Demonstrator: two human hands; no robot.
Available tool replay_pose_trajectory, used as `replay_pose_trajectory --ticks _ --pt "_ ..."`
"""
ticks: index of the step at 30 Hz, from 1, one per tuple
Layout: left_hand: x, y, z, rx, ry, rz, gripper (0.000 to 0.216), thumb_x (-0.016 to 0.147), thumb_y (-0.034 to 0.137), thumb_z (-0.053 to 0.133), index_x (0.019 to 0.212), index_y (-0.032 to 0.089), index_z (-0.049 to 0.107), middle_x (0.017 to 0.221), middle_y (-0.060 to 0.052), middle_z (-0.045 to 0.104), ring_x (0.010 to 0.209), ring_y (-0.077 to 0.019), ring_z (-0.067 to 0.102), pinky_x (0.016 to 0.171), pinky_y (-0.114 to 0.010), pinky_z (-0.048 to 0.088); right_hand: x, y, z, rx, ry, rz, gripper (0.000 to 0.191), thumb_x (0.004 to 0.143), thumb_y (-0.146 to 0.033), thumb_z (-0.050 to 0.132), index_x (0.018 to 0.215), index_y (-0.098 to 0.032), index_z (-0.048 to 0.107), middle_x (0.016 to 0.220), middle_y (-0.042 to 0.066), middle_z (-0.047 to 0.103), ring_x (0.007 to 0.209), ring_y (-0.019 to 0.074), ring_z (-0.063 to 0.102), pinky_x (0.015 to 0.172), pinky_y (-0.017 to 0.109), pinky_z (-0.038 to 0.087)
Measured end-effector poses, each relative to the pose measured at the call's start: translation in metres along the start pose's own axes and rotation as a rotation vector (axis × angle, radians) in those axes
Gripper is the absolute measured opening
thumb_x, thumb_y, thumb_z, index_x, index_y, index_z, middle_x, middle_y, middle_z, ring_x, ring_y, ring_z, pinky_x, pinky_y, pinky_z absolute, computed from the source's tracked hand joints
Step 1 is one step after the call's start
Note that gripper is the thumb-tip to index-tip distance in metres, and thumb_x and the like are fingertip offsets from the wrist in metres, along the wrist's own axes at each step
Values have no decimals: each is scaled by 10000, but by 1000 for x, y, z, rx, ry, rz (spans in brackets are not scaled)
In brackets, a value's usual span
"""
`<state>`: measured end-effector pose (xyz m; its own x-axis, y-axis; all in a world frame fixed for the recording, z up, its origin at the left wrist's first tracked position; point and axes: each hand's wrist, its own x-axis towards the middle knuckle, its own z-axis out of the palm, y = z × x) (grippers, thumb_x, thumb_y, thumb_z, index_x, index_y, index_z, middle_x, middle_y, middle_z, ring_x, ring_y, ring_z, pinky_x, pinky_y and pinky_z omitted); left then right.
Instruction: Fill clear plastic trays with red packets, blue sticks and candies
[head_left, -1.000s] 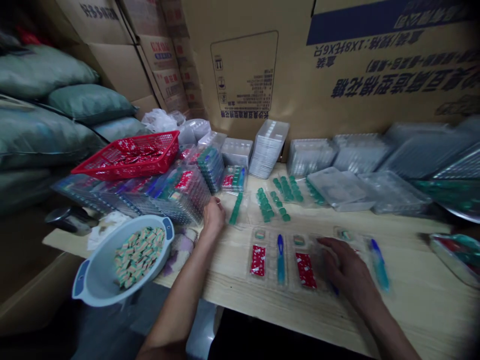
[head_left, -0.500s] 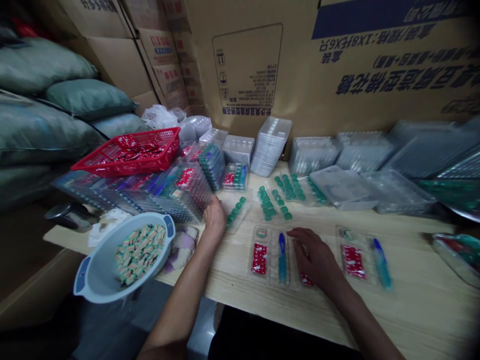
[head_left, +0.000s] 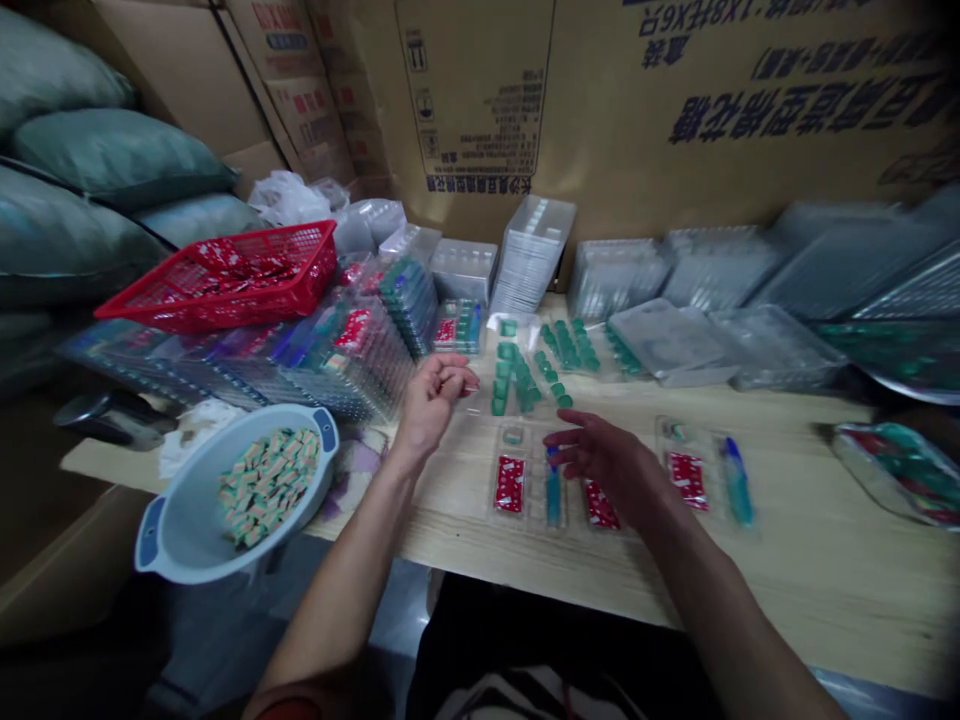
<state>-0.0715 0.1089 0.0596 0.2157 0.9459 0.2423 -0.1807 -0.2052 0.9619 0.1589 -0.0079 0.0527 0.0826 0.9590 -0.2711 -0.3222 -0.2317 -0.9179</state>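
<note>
My left hand (head_left: 435, 395) pinches the near left edge of a clear plastic tray (head_left: 474, 403), which is tilted up off the table. A row of green pieces (head_left: 504, 370) sits along that tray's right side. My right hand (head_left: 600, 455) hovers with its fingers apart, holding nothing visible. Below it lie clear trays with a red packet (head_left: 510, 484), a blue-and-teal pen (head_left: 553, 495) and another red packet (head_left: 601, 503), partly covered by the hand. Farther right, one more tray carries a red packet (head_left: 688, 480) and a pen (head_left: 738, 482).
A blue-grey basin (head_left: 176, 540) of small striped pieces stands at the left. Behind it, a red basket (head_left: 300, 310) of packets rests on stacked filled trays (head_left: 375, 370). Stacks of clear trays (head_left: 531, 255) line the back, before a large cardboard box (head_left: 600, 120). A foil bag (head_left: 896, 470) lies right.
My left hand has moved slightly right and up, raising and tilting the clear tray with green pieces. My right hand has lifted off the trays, fingers spreading. The camera view has shifted a little.
</note>
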Motion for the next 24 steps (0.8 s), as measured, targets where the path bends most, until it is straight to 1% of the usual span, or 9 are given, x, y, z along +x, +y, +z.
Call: replay_pose_trajectory --ticks 3,6,8,10,12,15,19,21,24 --pt "-23 0 19 30 -137 153 206 908 368 675 932 174 607 926 -59 732 925 -171 688 887 -298 514 -2 -8 -3 250 -41 46 488 774 -508 673 1141 -186 655 1036 146 743 878 279 722 719 364 554" --pt "-42 -15 25 140 -192 233 149 979 319 581 921 186 612 1073 -97 748 1120 -208 675 1013 -373 494 -6 -4 -9 227 -6 6 398 751 -449 715 1032 -167 731 1111 141 731 896 261 716 745 346 554" --pt "-50 -32 20 228 -221 322 129 996 264 543 929 189 624 1123 -109 750 1197 -215 654 1057 -410 486 -8 4 -13 103 33 -25 370 710 -397 754 992 -157 758 1063 126 740 893 246 708 768 332 549" --pt "-55 -50 11 317 -274 436 148 1001 196 506 944 186 642 1164 -121 742 1230 -212 642 1068 -428 496 -8 16 -17 -71 73 -71 384 702 -389 758 1017 -170 765 1019 109 743 916 249 697 810 353 549" --pt "-60 -65 3 409 -352 550 191 994 131 475 989 179 660 1213 -139 723 1262 -212 624 1072 -440 508 -5 27 -20 -288 100 -182 379 716 -395 731 1040 -201 766 1085 100 732 1000 264 680 890 401 539" --pt "-66 -78 -6 566 -451 669 283 966 59 475 1144 173 662 1312 -168 670 1349 -231 555 1092 -465 508 3 40 -23 -597 86 -408 328 783 -385 643 1032 -213 770 1254 116 674 1119 272 645 969 435 517" --pt "-70 -82 -10 726 -532 690 519 895 -41 474 1343 194 584 1430 -169 584 1439 -247 449 1141 -494 469 14 47 -27 -823 73 -514 337 852 -295 538 1088 -181 749 1304 153 637 1074 256 671 905 413 562" --pt "-72 -81 -8 777 -566 655 646 853 -80 458 1424 214 524 1494 -159 524 1472 -250 399 1160 -502 445 18 50 -28 -876 89 -544 350 859 -265 520 1115 -165 737 1308 171 630 1101 262 664 929 428 557" --pt "-73 -79 -4 807 -561 593 749 844 -87 460 1508 259 433 1578 -150 417 1492 -253 362 1161 -487 444 21 52 -27 -894 112 -605 365 876 -235 488 1146 -162 723 1304 176 631 1162 262 642 963 432 546"
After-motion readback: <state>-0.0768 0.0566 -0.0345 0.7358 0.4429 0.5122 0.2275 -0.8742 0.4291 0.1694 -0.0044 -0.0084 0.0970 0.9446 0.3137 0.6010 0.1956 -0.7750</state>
